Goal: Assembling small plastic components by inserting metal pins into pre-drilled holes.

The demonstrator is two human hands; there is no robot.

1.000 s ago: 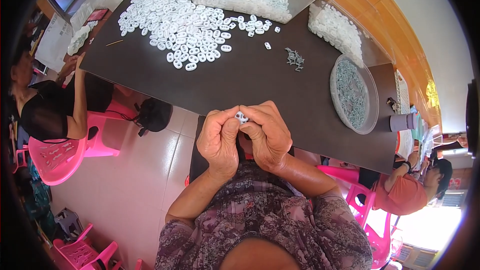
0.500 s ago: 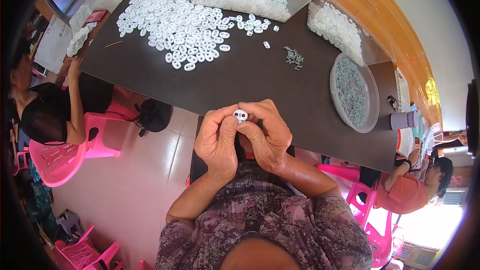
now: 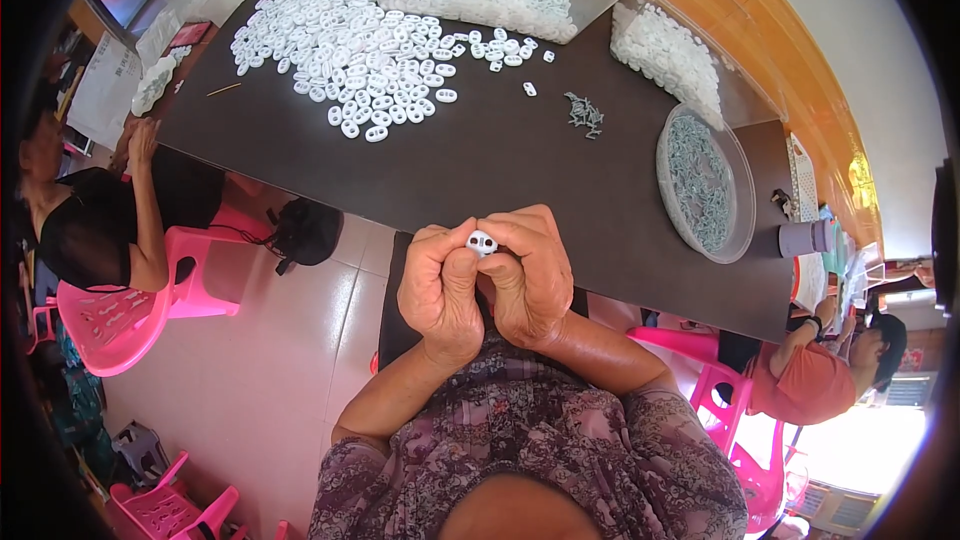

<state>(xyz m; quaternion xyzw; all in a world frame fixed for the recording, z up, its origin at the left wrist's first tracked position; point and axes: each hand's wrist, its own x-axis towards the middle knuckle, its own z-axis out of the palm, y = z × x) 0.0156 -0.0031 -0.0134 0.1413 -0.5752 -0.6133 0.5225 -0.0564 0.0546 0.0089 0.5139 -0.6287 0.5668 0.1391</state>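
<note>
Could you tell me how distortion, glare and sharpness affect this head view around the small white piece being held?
Head view: fisheye bends the dark table edges near the dark rim; lower right is overexposed by daylight; the white piece between left hand and right hand is sharp, evenly lit.

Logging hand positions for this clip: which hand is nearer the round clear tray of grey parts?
Right. The right hand is on the side toward the round clear tray, though apart from it. The left hand lies farther off, beyond the small white piece both hands pinch.
</note>
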